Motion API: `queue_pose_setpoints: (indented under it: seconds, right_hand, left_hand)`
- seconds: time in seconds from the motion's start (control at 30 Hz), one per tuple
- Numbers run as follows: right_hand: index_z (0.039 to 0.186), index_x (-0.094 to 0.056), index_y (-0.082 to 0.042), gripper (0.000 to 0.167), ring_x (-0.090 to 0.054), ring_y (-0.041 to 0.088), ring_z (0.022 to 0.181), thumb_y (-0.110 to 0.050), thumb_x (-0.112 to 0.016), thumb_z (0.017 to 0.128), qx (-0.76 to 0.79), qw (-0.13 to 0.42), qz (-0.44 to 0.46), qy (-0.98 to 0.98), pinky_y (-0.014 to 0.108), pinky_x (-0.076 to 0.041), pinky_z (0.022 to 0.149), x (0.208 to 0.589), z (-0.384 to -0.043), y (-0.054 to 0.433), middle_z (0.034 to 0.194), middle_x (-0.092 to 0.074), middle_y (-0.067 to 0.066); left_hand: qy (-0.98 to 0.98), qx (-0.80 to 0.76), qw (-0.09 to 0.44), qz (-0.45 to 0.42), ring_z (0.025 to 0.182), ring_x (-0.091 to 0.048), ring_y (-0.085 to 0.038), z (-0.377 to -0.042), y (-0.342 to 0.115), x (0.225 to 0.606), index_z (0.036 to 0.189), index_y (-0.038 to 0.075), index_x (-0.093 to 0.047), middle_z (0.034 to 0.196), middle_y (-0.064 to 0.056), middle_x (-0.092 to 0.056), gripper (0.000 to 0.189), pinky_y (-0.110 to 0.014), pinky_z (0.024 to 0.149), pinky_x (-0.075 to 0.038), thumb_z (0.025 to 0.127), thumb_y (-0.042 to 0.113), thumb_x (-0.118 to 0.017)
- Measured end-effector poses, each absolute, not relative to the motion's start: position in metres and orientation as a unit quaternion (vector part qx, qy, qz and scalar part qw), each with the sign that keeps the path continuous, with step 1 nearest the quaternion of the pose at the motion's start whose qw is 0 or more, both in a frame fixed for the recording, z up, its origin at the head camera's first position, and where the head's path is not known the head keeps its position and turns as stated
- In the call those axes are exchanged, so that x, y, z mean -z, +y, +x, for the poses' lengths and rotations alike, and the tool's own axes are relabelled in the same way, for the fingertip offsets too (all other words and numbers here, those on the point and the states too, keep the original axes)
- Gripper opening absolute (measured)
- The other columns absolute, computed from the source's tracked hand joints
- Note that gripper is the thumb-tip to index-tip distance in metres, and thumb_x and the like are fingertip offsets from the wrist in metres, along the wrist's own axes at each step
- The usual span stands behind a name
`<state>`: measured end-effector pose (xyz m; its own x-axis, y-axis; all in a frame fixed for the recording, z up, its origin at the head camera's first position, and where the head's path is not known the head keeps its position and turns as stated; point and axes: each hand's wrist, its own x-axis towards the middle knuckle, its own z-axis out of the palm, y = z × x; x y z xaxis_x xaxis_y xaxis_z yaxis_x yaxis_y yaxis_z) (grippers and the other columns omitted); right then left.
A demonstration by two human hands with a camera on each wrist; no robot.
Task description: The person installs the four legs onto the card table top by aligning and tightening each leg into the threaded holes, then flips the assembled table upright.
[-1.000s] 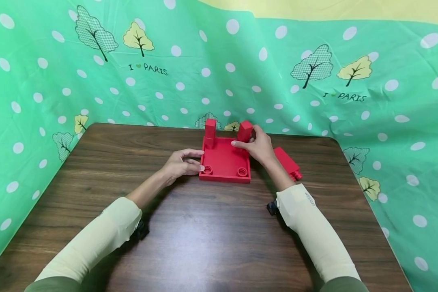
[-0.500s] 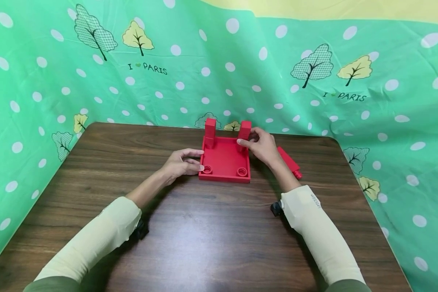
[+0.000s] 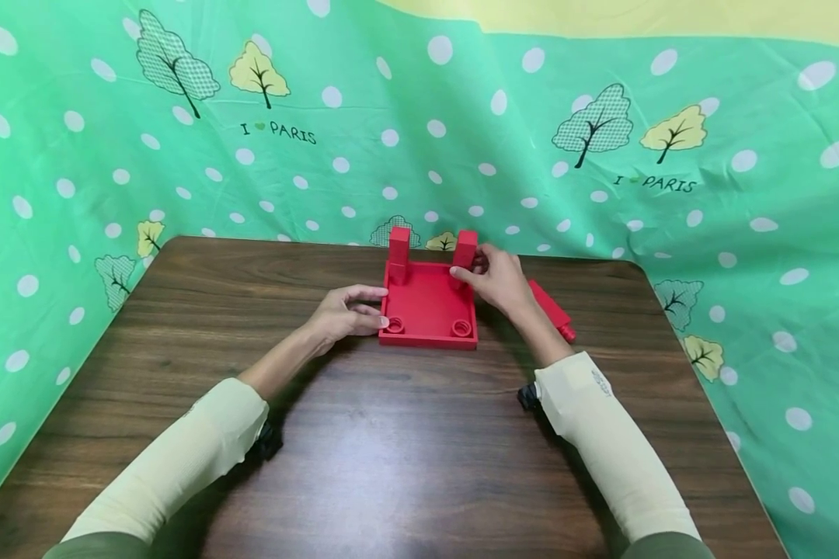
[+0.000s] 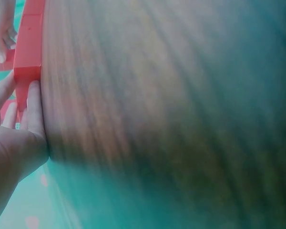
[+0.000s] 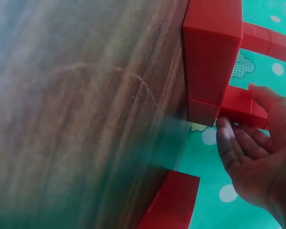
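Observation:
A red square panel (image 3: pixel 426 307) with a raised rim lies on the table, two red block legs standing at its far corners. My right hand (image 3: pixel 499 279) pinches the far right leg (image 3: pixel 465 248) between thumb and fingers; the right wrist view shows this leg (image 5: pixel 243 107) too. The far left leg (image 3: pixel 399 252) stands upright, untouched. My left hand (image 3: pixel 339 314) holds the panel's left side, thumb over the rim near the front corner. Round threaded sockets (image 3: pixel 461 328) show at both near corners. The bases of both legs are partly hidden.
A loose red leg (image 3: pixel 551 310) with a threaded end lies to the right, partly behind my right forearm. The dark wooden table (image 3: pixel 363 458) meets a green dotted curtain (image 3: pixel 363 124) along its back edge.
The far right leg has turned and come from a slight tilt to upright. My right hand has shifted a little to the right with it. My left hand stays on the panel.

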<state>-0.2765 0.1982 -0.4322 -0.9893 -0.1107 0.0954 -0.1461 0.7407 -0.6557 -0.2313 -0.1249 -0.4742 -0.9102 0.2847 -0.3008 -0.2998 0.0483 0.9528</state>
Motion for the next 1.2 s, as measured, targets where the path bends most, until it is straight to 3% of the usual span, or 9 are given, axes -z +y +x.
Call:
queue_pose_setpoints:
  seconds: [0.17, 0.37, 0.57, 0.77, 0.97, 1.2]
  right_hand:
    - [0.150, -0.067, -0.004, 0.067, -0.072, 0.037, 0.123, -0.046, -0.084, 0.102, -0.348, 0.002, 0.059, -0.935, 0.054, -0.064, 0.108, 0.425, -0.271, 0.216, 0.140, -0.075, 0.019]
    - [0.153, -0.064, -0.001, 0.067, -0.068, 0.042, 0.135, -0.043, -0.083, 0.104, -0.331, -0.027, 0.040, -0.942, 0.059, -0.059, 0.116, 0.413, -0.264, 0.254, 0.151, -0.070, 0.022]
    - [0.159, -0.058, -0.002, 0.072, -0.058, 0.045, 0.144, -0.047, -0.078, 0.107, -0.314, -0.104, 0.007, -0.944, 0.061, -0.054, 0.119, 0.405, -0.257, 0.294, 0.157, -0.061, 0.026]
    - [0.160, -0.054, 0.002, 0.071, -0.059, 0.044, 0.132, -0.041, -0.077, 0.108, -0.305, -0.172, -0.010, -0.937, 0.048, -0.058, 0.104, 0.410, -0.255, 0.325, 0.150, -0.060, 0.029]
    - [0.160, -0.051, 0.008, 0.071, -0.063, 0.032, 0.111, -0.029, -0.080, 0.107, -0.332, -0.206, -0.014, -0.920, 0.030, -0.062, 0.084, 0.421, -0.252, 0.345, 0.140, -0.059, 0.029]
    - [0.159, -0.054, 0.007, 0.065, -0.067, 0.023, 0.103, -0.026, -0.079, 0.108, -0.353, -0.205, -0.013, -0.913, 0.025, -0.065, 0.081, 0.428, -0.248, 0.354, 0.139, -0.061, 0.028]
  left_hand:
    - [0.690, -0.691, 0.215, -0.002, 0.102, -0.076, -0.014, -0.232, -0.126, 0.474, 0.155, 0.006, -0.067, 0.130, -0.019, -0.077, 0.068, -0.030, 0.087, -0.071, 0.091, -0.010, -0.086]
    - [0.689, -0.691, 0.217, -0.004, 0.103, -0.077, -0.014, -0.232, -0.130, 0.476, 0.154, 0.007, -0.067, 0.139, -0.021, -0.074, 0.068, -0.030, 0.087, -0.071, 0.091, -0.011, -0.086]
    - [0.687, -0.691, 0.226, 0.002, 0.105, -0.077, -0.014, -0.233, -0.130, 0.475, 0.156, 0.007, -0.066, 0.146, -0.022, -0.071, 0.067, -0.030, 0.089, -0.071, 0.093, -0.009, -0.085]
    - [0.682, -0.692, 0.237, 0.008, 0.104, -0.078, -0.013, -0.235, -0.131, 0.474, 0.158, 0.005, -0.064, 0.142, -0.025, -0.074, 0.067, -0.032, 0.093, -0.071, 0.095, -0.011, -0.081]
    - [0.670, -0.700, 0.246, 0.022, 0.104, -0.079, -0.012, -0.240, -0.132, 0.474, 0.158, 0.000, -0.062, 0.160, -0.024, -0.062, 0.063, -0.040, 0.099, -0.070, 0.098, -0.014, -0.075]
    - [0.663, -0.705, 0.251, 0.025, 0.102, -0.080, -0.017, -0.246, -0.132, 0.472, 0.155, -0.004, -0.063, 0.153, -0.023, -0.062, 0.059, -0.045, 0.101, -0.069, 0.097, -0.016, -0.074]
